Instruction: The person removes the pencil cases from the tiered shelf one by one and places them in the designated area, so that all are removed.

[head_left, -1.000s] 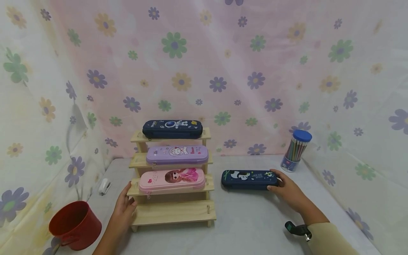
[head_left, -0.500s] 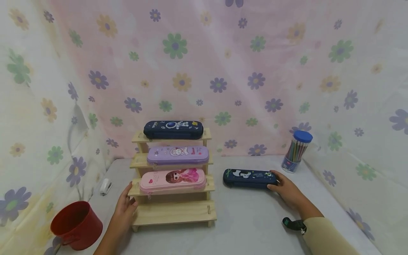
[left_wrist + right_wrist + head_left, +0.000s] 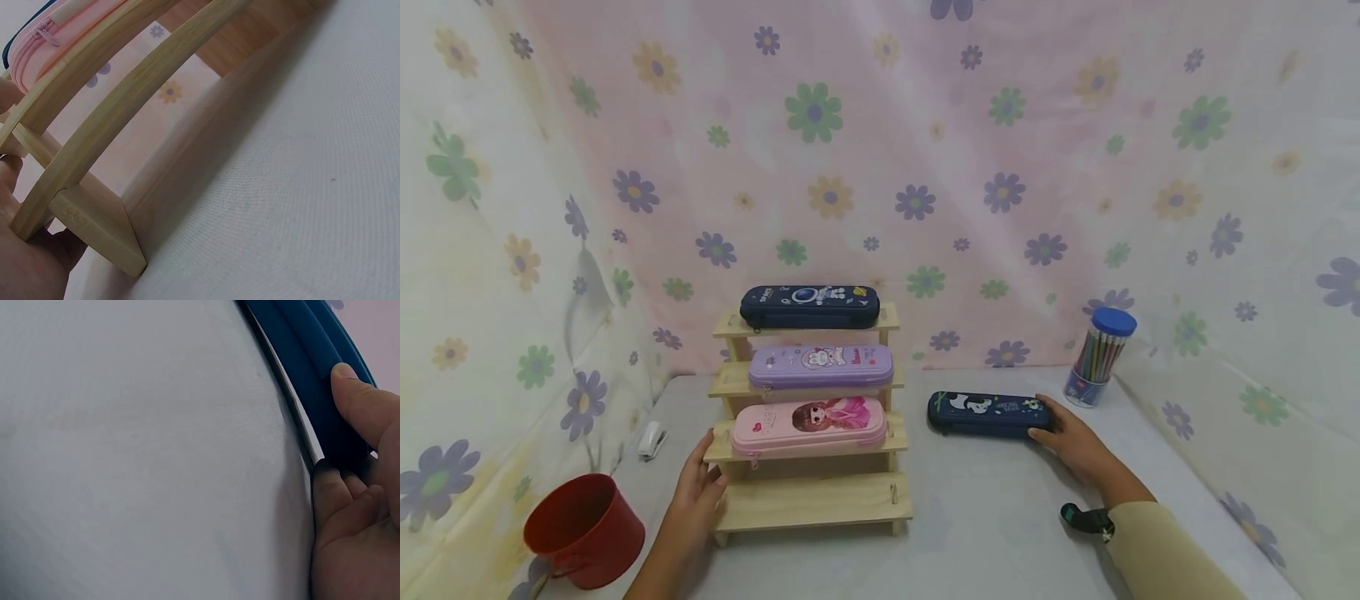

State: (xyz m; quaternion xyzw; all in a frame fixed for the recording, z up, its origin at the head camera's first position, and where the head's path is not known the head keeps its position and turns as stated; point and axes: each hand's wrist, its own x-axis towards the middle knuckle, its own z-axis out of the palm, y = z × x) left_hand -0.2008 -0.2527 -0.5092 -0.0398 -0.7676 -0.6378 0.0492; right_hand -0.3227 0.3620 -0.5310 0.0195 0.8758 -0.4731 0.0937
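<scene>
Pick-up stage. Right hand grips the navy case end, lying on the worktop right of the rack. Left hand holds the rack's left leg. Next: lift onto empty bottom step.

table | wooden rack | navy case | red bucket | pencil tube
</scene>
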